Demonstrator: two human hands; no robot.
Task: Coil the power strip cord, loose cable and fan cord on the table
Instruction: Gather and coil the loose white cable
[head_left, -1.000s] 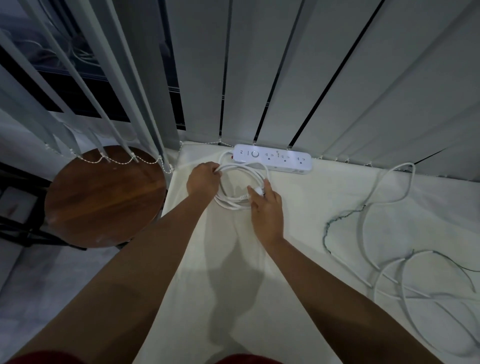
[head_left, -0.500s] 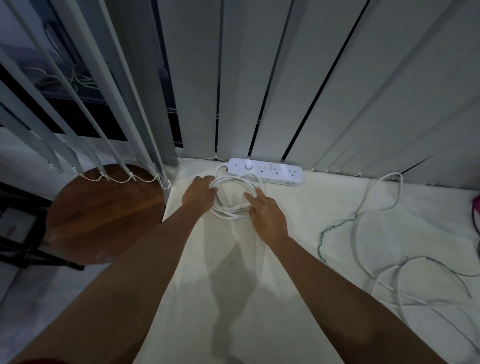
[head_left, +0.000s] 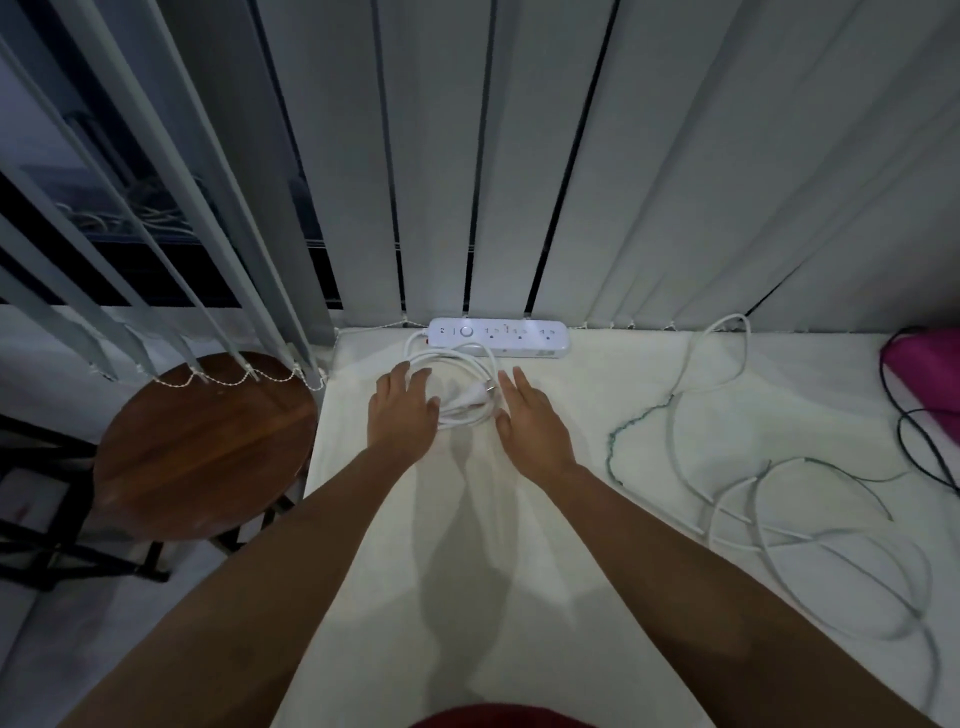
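Left hand (head_left: 400, 410) | flat, covers coiled cord's (head_left: 460, 382) left edge | fan cut off

text: none legible | power strip (head_left: 497, 336): markings too small to read

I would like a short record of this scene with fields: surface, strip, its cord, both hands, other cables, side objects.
surface: table under a white cloth
strip: white power strip at the far edge, by the blinds
cord: coil lying just before the strip
left hand: open, flat on the coil's left side
right hand: open, at the coil's right side
other cables: loose cable uncoiled at right
side objects: wooden stool at left, pink object at far right
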